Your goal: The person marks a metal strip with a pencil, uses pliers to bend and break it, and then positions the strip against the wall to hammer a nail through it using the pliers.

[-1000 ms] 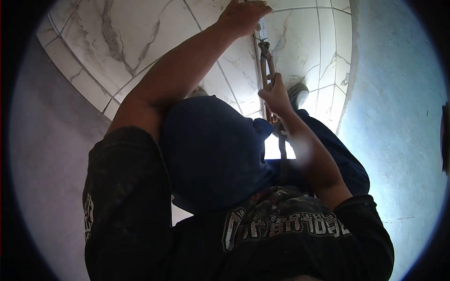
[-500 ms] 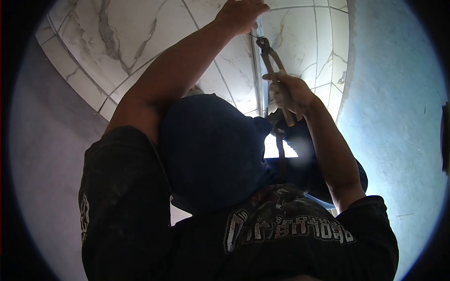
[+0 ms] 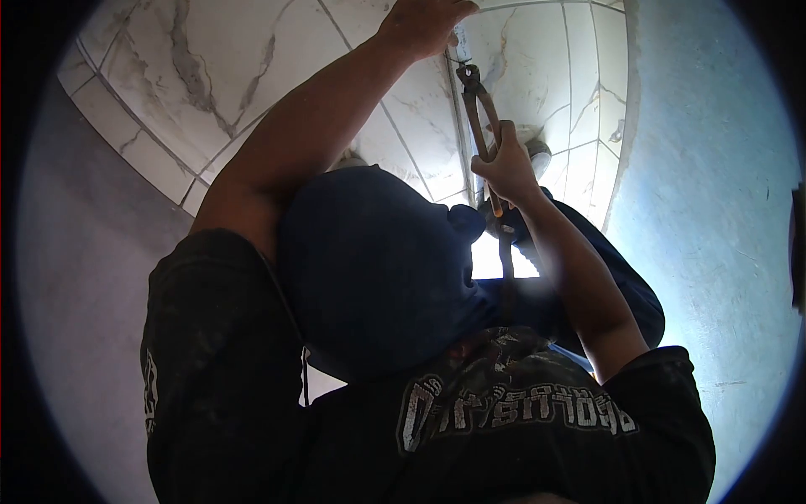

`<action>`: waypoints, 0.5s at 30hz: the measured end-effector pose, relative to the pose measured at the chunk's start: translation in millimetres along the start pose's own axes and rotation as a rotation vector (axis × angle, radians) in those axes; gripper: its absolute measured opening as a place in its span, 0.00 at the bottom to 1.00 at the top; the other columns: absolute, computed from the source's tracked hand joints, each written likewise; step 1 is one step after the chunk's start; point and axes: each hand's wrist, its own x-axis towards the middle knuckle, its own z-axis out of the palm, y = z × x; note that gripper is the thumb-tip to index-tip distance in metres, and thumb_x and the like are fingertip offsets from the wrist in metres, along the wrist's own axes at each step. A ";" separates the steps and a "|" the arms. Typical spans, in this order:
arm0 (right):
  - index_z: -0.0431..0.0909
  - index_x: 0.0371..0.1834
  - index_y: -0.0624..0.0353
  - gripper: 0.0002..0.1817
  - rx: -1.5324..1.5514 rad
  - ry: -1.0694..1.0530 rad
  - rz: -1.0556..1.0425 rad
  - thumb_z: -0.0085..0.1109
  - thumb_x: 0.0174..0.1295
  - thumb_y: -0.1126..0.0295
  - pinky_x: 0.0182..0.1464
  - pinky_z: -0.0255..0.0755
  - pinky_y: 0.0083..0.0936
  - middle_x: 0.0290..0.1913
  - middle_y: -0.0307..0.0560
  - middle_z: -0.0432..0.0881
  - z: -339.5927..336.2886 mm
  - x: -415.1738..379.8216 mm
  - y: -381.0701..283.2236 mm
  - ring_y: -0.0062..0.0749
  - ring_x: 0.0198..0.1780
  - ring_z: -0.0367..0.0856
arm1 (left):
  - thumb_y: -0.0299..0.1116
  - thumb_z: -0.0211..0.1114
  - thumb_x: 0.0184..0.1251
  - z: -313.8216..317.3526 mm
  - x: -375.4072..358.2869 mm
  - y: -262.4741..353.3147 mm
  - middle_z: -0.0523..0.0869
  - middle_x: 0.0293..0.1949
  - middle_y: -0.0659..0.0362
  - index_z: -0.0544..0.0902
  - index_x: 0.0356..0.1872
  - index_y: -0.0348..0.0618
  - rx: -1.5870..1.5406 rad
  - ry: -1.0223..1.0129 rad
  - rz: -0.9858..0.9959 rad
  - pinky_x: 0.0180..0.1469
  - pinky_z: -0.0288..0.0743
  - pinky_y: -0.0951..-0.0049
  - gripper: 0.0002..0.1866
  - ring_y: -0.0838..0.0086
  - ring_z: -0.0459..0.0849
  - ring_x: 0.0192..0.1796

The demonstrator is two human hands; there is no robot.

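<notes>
At the top edge, my left hand [image 3: 424, 27] is closed around the upper part of a narrow grey metal bar [image 3: 462, 49], some of its fingers hidden. A thin wire shows on the bar just below that hand. My right hand [image 3: 510, 168] grips the long brown handles of a pair of pincers [image 3: 482, 109]. Their dark jaws point up the bar and sit right at the wire, a short way below my left hand. The handles stand slightly apart at the top and pass through my right fist.
White marbled tiles [image 3: 252, 76] with grey joints lie beneath. A bluish wall [image 3: 714, 227] rises on the right, a grey one [image 3: 101, 277] on the left. My bent knee in dark blue trousers [image 3: 378, 269] fills the middle; a strap [image 3: 505, 260] hangs beside it.
My right hand has shifted slightly left and the pincers' handles stand more upright. Their jaws stay near the same spot on the bar. My left hand keeps its hold.
</notes>
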 end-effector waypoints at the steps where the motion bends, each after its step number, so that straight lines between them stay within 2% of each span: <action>1: 0.67 0.60 0.64 0.33 0.002 -0.007 0.001 0.70 0.52 0.67 0.39 0.78 0.36 0.29 0.51 0.79 8.1 2.9 6.6 0.41 0.30 0.84 | 0.35 0.69 0.63 -1.4 0.5 -0.6 0.75 0.72 0.60 0.74 0.69 0.54 0.007 0.007 -0.003 0.75 0.61 0.48 0.31 0.68 0.75 0.72; 3: 0.64 0.54 0.61 0.29 0.040 0.030 0.031 0.70 0.52 0.66 0.41 0.79 0.42 0.32 0.57 0.81 23.3 4.7 12.0 0.50 0.35 0.86 | 0.35 0.69 0.63 -3.5 0.4 1.0 0.75 0.72 0.60 0.74 0.69 0.54 -0.013 -0.005 -0.005 0.75 0.61 0.48 0.31 0.68 0.75 0.72; 7: 0.64 0.57 0.61 0.31 0.061 0.134 0.015 0.69 0.53 0.66 0.39 0.78 0.43 0.30 0.54 0.81 47.9 9.7 23.1 0.50 0.31 0.85 | 0.35 0.68 0.64 -6.8 -0.3 1.1 0.75 0.72 0.60 0.74 0.69 0.54 -0.025 -0.001 -0.018 0.75 0.62 0.49 0.30 0.68 0.74 0.73; 9: 0.62 0.63 0.61 0.34 0.056 0.090 -0.079 0.67 0.55 0.65 0.30 0.78 0.35 0.28 0.46 0.78 36.1 3.3 19.5 0.38 0.24 0.81 | 0.35 0.68 0.64 -9.9 1.0 3.6 0.75 0.72 0.60 0.74 0.69 0.54 0.001 -0.016 -0.017 0.75 0.62 0.49 0.30 0.69 0.73 0.73; 10: 0.62 0.63 0.61 0.34 0.055 0.096 -0.076 0.67 0.55 0.65 0.30 0.78 0.35 0.28 0.46 0.78 21.7 3.7 20.5 0.38 0.24 0.81 | 0.35 0.68 0.65 -10.8 1.7 4.8 0.75 0.72 0.60 0.74 0.70 0.54 0.023 -0.034 -0.023 0.75 0.61 0.49 0.30 0.69 0.73 0.74; 12: 0.63 0.68 0.60 0.33 1.085 -0.578 0.196 0.64 0.60 0.65 0.18 0.70 0.21 0.26 0.36 0.72 -18.4 4.4 17.1 0.21 0.16 0.72 | 0.34 0.68 0.65 -6.1 1.9 1.3 0.74 0.72 0.60 0.73 0.70 0.54 0.033 -0.023 -0.010 0.75 0.61 0.49 0.30 0.69 0.72 0.74; 13: 0.61 0.72 0.58 0.33 1.320 -0.651 0.268 0.58 0.64 0.62 0.14 0.63 0.12 0.26 0.36 0.71 -32.9 0.2 5.8 0.15 0.16 0.70 | 0.34 0.67 0.66 -3.8 2.4 1.6 0.74 0.73 0.60 0.73 0.70 0.53 0.047 -0.016 -0.001 0.75 0.61 0.49 0.30 0.70 0.71 0.75; 15: 0.62 0.71 0.59 0.33 1.202 -0.665 0.265 0.57 0.64 0.62 0.16 0.66 0.14 0.29 0.38 0.73 -45.3 4.1 5.9 0.16 0.16 0.70 | 0.33 0.66 0.66 -4.9 4.3 5.4 0.74 0.73 0.60 0.73 0.70 0.53 0.010 -0.022 -0.015 0.75 0.61 0.49 0.29 0.70 0.70 0.75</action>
